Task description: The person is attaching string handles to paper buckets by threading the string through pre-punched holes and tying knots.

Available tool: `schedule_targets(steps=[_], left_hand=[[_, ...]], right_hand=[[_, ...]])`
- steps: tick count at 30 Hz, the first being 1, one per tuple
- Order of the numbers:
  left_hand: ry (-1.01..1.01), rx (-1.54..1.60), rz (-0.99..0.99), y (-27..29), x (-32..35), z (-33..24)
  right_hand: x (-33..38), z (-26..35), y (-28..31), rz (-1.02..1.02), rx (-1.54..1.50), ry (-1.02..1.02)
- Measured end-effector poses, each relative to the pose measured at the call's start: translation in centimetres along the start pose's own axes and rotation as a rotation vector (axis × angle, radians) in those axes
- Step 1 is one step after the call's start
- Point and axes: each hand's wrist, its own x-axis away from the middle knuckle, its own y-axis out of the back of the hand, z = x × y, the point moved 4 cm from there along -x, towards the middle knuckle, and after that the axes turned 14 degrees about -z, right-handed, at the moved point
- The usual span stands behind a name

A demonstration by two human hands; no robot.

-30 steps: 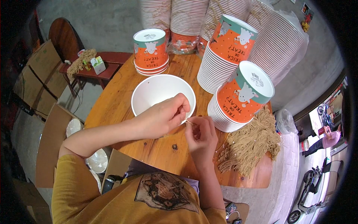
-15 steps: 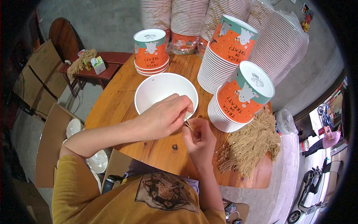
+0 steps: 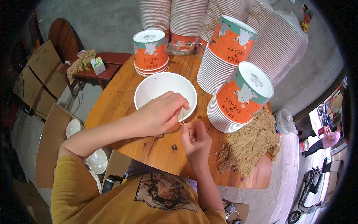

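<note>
A white-lined paper bucket (image 3: 156,86) stands mouth up on the table, with a small hole near its far rim. My left hand (image 3: 162,114) reaches over its near right rim, fingers curled down and pinched on a thin tan cord (image 3: 183,122). Just outside that rim, my right hand (image 3: 196,140) is closed on the same cord, thumb against forefinger. The cord runs between both hands at the rim; its exact path there is partly hidden by my fingers. A loose length trails to the right, toward a bundle of tan cords (image 3: 250,145).
Nested orange buckets stand upside down in a front right stack (image 3: 238,100), another behind it (image 3: 227,48), and a short stack (image 3: 150,52) at far left. Wrapped stacks (image 3: 190,18) line the back of the wooden table (image 3: 149,153). An open carton (image 3: 52,149) sits at left.
Both hands have shifted slightly left. My right hand has turned, its fingers drawn closer together on the cord below the rim. The bucket has barely moved.
</note>
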Motion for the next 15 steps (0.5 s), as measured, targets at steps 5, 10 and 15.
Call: schedule_targets(steps=[5,10,15], left_hand=[[-0.125,0.028,-0.022,0.5,-0.1,-1.2],[-0.012,0.092,0.088,-0.2,0.3,-1.2],[0.036,0.067,0.061,-0.2,0.3,-1.0]], right_hand=[[-1.0,0.7,0.2,0.006,-0.312,-0.197],[-1.3,1.0,0.1,0.059,-0.361,-0.218],[-1.3,2.0,0.6,0.082,-0.069,-0.054]])
